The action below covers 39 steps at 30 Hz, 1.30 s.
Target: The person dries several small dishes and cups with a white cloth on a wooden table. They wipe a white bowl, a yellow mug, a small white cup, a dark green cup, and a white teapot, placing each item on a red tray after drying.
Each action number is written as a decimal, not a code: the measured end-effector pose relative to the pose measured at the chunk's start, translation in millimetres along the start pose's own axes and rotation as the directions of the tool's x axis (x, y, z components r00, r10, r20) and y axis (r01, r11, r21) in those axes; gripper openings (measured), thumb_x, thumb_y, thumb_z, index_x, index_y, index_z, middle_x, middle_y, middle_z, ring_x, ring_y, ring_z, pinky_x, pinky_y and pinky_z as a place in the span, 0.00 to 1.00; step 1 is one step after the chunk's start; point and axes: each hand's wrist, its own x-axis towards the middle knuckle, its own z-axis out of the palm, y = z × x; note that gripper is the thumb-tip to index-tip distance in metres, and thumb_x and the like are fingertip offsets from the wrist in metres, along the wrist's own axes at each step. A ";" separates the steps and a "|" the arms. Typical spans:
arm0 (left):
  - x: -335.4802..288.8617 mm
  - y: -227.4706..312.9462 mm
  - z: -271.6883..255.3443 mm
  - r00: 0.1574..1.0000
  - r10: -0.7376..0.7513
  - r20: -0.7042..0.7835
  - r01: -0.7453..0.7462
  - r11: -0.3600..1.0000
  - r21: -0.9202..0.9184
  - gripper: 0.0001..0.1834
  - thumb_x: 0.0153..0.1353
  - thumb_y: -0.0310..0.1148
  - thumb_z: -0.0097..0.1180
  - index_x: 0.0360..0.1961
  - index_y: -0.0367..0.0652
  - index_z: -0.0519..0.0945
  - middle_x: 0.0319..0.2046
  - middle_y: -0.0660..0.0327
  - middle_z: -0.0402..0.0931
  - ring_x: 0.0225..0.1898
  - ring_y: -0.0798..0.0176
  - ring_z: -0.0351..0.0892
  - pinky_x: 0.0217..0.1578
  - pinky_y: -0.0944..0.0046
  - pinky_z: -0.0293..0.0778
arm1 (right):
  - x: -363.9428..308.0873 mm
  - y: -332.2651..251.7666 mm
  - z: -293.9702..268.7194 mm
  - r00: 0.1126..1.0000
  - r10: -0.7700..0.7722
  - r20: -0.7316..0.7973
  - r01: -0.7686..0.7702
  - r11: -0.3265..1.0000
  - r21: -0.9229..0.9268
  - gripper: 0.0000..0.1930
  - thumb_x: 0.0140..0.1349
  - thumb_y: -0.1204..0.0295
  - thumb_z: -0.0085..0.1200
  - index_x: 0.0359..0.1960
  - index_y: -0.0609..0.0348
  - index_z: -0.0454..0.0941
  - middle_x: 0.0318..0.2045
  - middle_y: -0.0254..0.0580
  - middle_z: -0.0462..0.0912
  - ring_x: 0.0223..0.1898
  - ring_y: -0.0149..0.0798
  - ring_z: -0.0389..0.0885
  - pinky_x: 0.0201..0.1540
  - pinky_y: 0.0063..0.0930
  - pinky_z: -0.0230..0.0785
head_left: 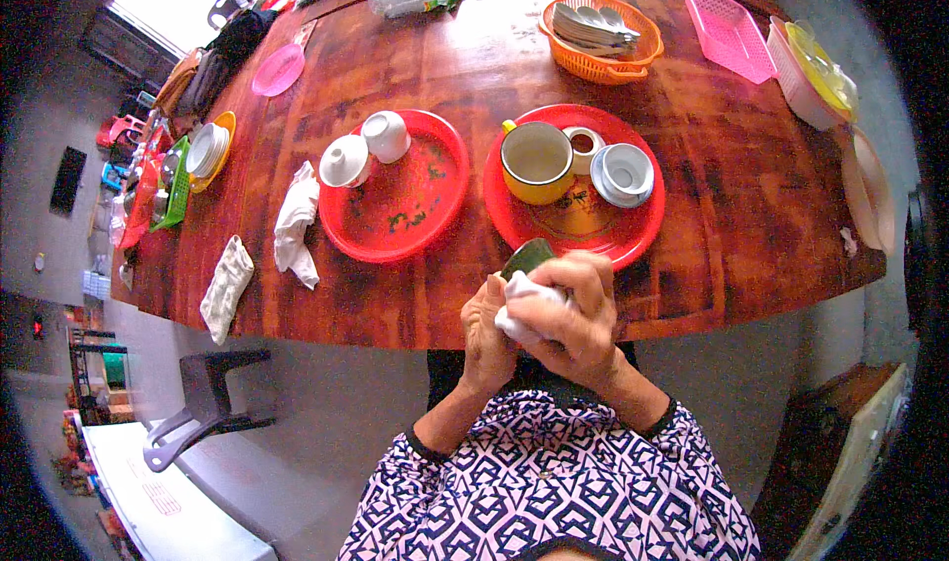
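Note:
Close to the table's front edge, my left hand [486, 339] is closed around a dark green, round-edged piece of dishware [527, 257]. Most of that piece is hidden by my fingers, so its exact kind does not show. My right hand [583, 314] grips a bunched white cloth [526, 304] and presses it against the green piece. Just beyond my hands lies a red tray [647, 235] bearing a yellow enamel mug [534, 187], a small white cup [585, 144] and stacked white dishes [625, 173].
Left of it, another red tray [361, 240] holds a white lidded cup [345, 161], a white cup [386, 136] and dark green scraps. Two cloths [296, 227] lie farther left. An orange basket [593, 65] of spoons and a pink basket [732, 32] stand at the back.

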 end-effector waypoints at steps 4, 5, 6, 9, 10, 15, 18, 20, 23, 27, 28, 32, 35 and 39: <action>-2.9 15.2 4.4 0.995 0.082 0.055 -0.093 0.966 0.241 0.21 0.70 0.48 0.39 0.35 0.41 0.75 0.30 0.67 0.74 0.29 0.75 0.71 0.28 0.73 0.70 | 10.2 12.7 6.7 0.970 0.239 0.033 -0.240 0.939 0.245 0.13 0.49 0.76 0.61 0.38 0.58 0.75 0.37 0.44 0.75 0.39 0.42 0.75 0.43 0.33 0.69; -3.7 17.2 5.9 0.995 0.072 0.063 -0.085 0.966 0.244 0.21 0.70 0.48 0.39 0.35 0.41 0.75 0.30 0.67 0.74 0.29 0.75 0.71 0.29 0.73 0.69 | 8.7 17.8 8.4 0.945 0.317 0.074 -0.322 0.877 0.357 0.11 0.53 0.80 0.57 0.39 0.61 0.74 0.38 0.44 0.76 0.39 0.37 0.77 0.43 0.27 0.70; -4.4 18.5 7.1 0.996 0.061 0.071 -0.077 0.966 0.248 0.21 0.70 0.48 0.39 0.35 0.40 0.75 0.29 0.67 0.74 0.29 0.75 0.70 0.29 0.73 0.69 | 8.5 18.8 11.2 0.878 0.467 0.101 -0.460 0.768 0.446 0.07 0.59 0.79 0.52 0.40 0.62 0.74 0.37 0.41 0.77 0.39 0.31 0.76 0.42 0.24 0.70; -4.0 11.3 5.4 0.998 0.053 0.039 -0.059 0.982 0.181 0.21 0.70 0.47 0.39 0.36 0.40 0.76 0.29 0.67 0.74 0.29 0.75 0.70 0.29 0.72 0.69 | 16.6 17.5 17.0 0.659 0.729 0.186 -0.675 0.464 0.573 0.04 0.61 0.77 0.51 0.37 0.60 0.74 0.31 0.39 0.79 0.33 0.33 0.79 0.38 0.25 0.72; -2.8 7.7 5.1 0.999 0.049 0.024 -0.052 0.989 0.142 0.21 0.70 0.47 0.40 0.36 0.40 0.76 0.29 0.67 0.74 0.29 0.74 0.70 0.30 0.71 0.69 | 15.8 15.7 19.3 0.701 0.702 0.123 -0.636 0.538 0.553 0.04 0.61 0.77 0.51 0.37 0.61 0.74 0.32 0.40 0.79 0.33 0.34 0.79 0.39 0.26 0.72; 7.3 12.2 4.7 0.983 0.027 -0.182 -0.011 0.996 0.089 0.21 0.71 0.47 0.39 0.35 0.41 0.76 0.28 0.68 0.73 0.29 0.74 0.70 0.30 0.71 0.68 | -0.9 3.5 30.3 0.986 0.120 -0.113 -0.109 0.990 0.094 0.07 0.56 0.76 0.54 0.37 0.61 0.76 0.41 0.45 0.79 0.44 0.50 0.77 0.50 0.41 0.69; 11.1 14.6 -0.7 0.979 -0.052 -0.197 0.033 0.995 -0.095 0.21 0.72 0.47 0.37 0.28 0.47 0.74 0.23 0.72 0.69 0.25 0.78 0.64 0.25 0.74 0.63 | -18.6 -7.6 31.7 0.995 -0.103 -0.009 0.102 0.995 -0.005 0.13 0.47 0.73 0.58 0.36 0.55 0.77 0.45 0.42 0.78 0.49 0.46 0.75 0.54 0.41 0.65; 9.5 14.9 -10.5 0.982 0.055 -0.179 -0.034 0.992 0.120 0.21 0.72 0.47 0.36 0.28 0.46 0.74 0.23 0.72 0.70 0.25 0.78 0.64 0.24 0.74 0.62 | -13.4 -8.1 29.5 0.994 -0.109 0.005 0.109 0.993 -0.033 0.12 0.46 0.71 0.58 0.36 0.54 0.77 0.43 0.41 0.78 0.47 0.45 0.75 0.51 0.40 0.66; 9.4 8.8 -1.8 0.989 0.075 -0.124 -0.067 0.996 0.066 0.16 0.70 0.45 0.42 0.29 0.50 0.74 0.24 0.71 0.69 0.25 0.77 0.65 0.23 0.72 0.64 | 9.1 1.4 25.4 1.000 -0.007 -0.002 0.007 0.999 -0.045 0.09 0.52 0.71 0.56 0.35 0.56 0.75 0.38 0.42 0.77 0.43 0.48 0.75 0.46 0.43 0.67; 2.0 23.3 14.0 0.992 0.017 -0.127 0.005 0.986 0.168 0.19 0.69 0.45 0.44 0.26 0.45 0.75 0.23 0.72 0.69 0.24 0.76 0.65 0.27 0.71 0.65 | 9.7 22.7 23.3 0.899 0.438 0.020 -0.422 0.851 0.312 0.04 0.58 0.78 0.51 0.35 0.62 0.73 0.31 0.48 0.76 0.34 0.47 0.78 0.38 0.35 0.70; 3.2 22.2 15.1 0.990 -0.007 -0.144 0.023 0.994 0.109 0.19 0.69 0.45 0.44 0.26 0.45 0.75 0.24 0.71 0.70 0.24 0.76 0.66 0.28 0.71 0.66 | 4.8 22.8 22.1 0.819 0.566 0.093 -0.553 0.737 0.388 0.04 0.60 0.78 0.50 0.36 0.62 0.73 0.31 0.46 0.77 0.34 0.43 0.78 0.39 0.31 0.70; 8.1 15.8 4.0 0.989 -0.073 -0.128 0.062 0.994 -0.090 0.21 0.69 0.48 0.42 0.37 0.40 0.78 0.32 0.64 0.78 0.31 0.70 0.76 0.36 0.67 0.74 | -4.8 19.2 24.5 0.825 0.565 0.008 -0.489 0.706 0.512 0.05 0.65 0.75 0.47 0.40 0.62 0.71 0.38 0.47 0.77 0.41 0.43 0.78 0.45 0.32 0.70; 20.4 6.0 -2.8 0.956 -0.255 -0.147 0.176 0.895 -0.411 0.26 0.68 0.52 0.40 0.43 0.38 0.76 0.36 0.60 0.80 0.36 0.65 0.80 0.41 0.63 0.77 | -17.7 15.8 32.1 0.925 0.343 -0.164 -0.287 0.913 0.291 0.07 0.66 0.71 0.47 0.41 0.60 0.70 0.44 0.51 0.76 0.49 0.52 0.75 0.52 0.41 0.68; 23.6 -6.0 -9.4 0.934 -0.326 -0.146 0.213 0.837 -0.504 0.25 0.68 0.53 0.40 0.44 0.40 0.76 0.38 0.59 0.79 0.38 0.61 0.80 0.44 0.59 0.77 | -28.5 10.2 35.7 0.979 0.090 -0.183 -0.103 0.993 -0.062 0.06 0.61 0.74 0.53 0.38 0.56 0.72 0.47 0.47 0.75 0.52 0.54 0.73 0.54 0.42 0.66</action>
